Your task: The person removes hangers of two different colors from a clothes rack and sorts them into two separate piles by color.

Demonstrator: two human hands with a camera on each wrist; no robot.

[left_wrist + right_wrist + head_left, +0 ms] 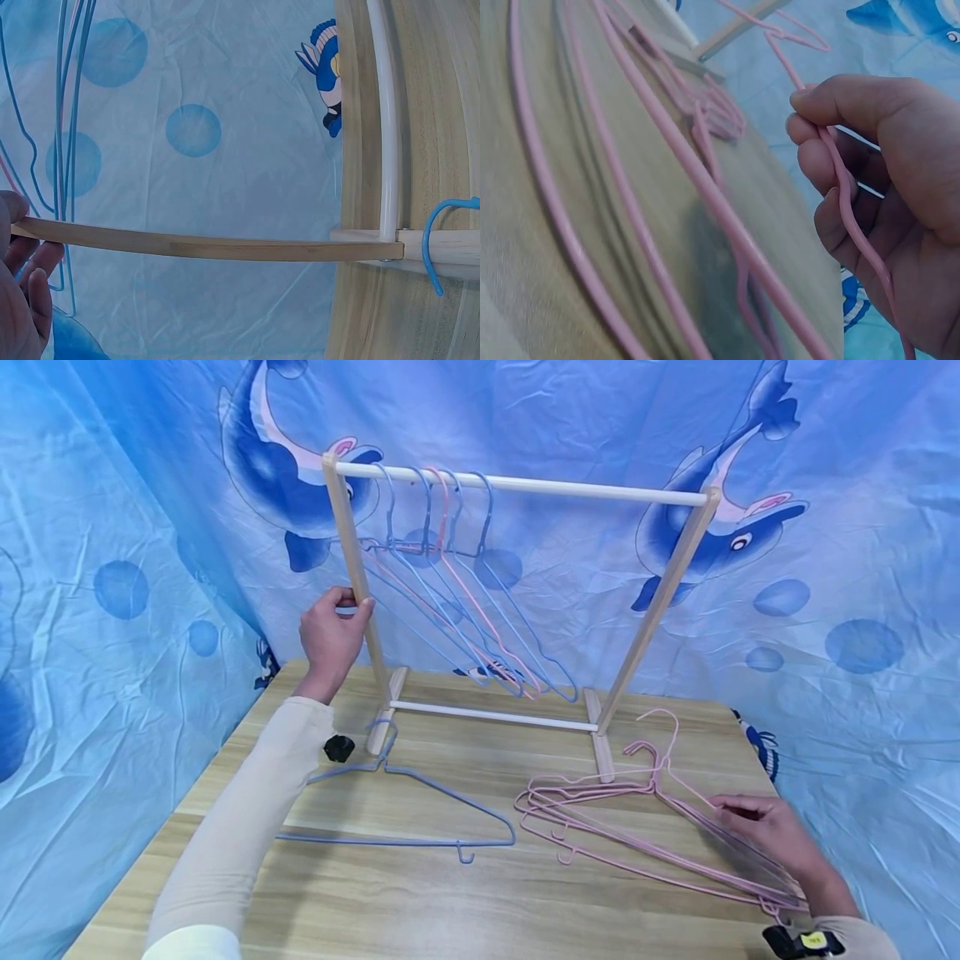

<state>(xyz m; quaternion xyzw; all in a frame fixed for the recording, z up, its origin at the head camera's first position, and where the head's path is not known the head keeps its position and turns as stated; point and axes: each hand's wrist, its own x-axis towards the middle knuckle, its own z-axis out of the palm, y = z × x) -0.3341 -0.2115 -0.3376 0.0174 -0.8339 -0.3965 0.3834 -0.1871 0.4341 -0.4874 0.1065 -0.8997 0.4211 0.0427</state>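
My left hand [333, 635] grips the left upright [347, 535] of a wooden rack, thumb on one side and fingers curled behind. On the right, my right hand [768, 831] pinches the shoulder of a pink hanger [844, 184] between thumb and fingers. That hanger is raised at my hand's side, its hook upward, over a pile of pink hangers [600, 847] lying on the table. From the left part of the rack's white top rail [585, 489] hang several blue hangers [517, 602] and pink ones among them.
A single blue hanger [442, 843] lies flat on the wooden table [450, 910], its hook over the rack's left foot [378, 735]. The white lower bar [495, 716] joins the feet. Behind stands a blue curtain [570, 410] printed with dolphins.
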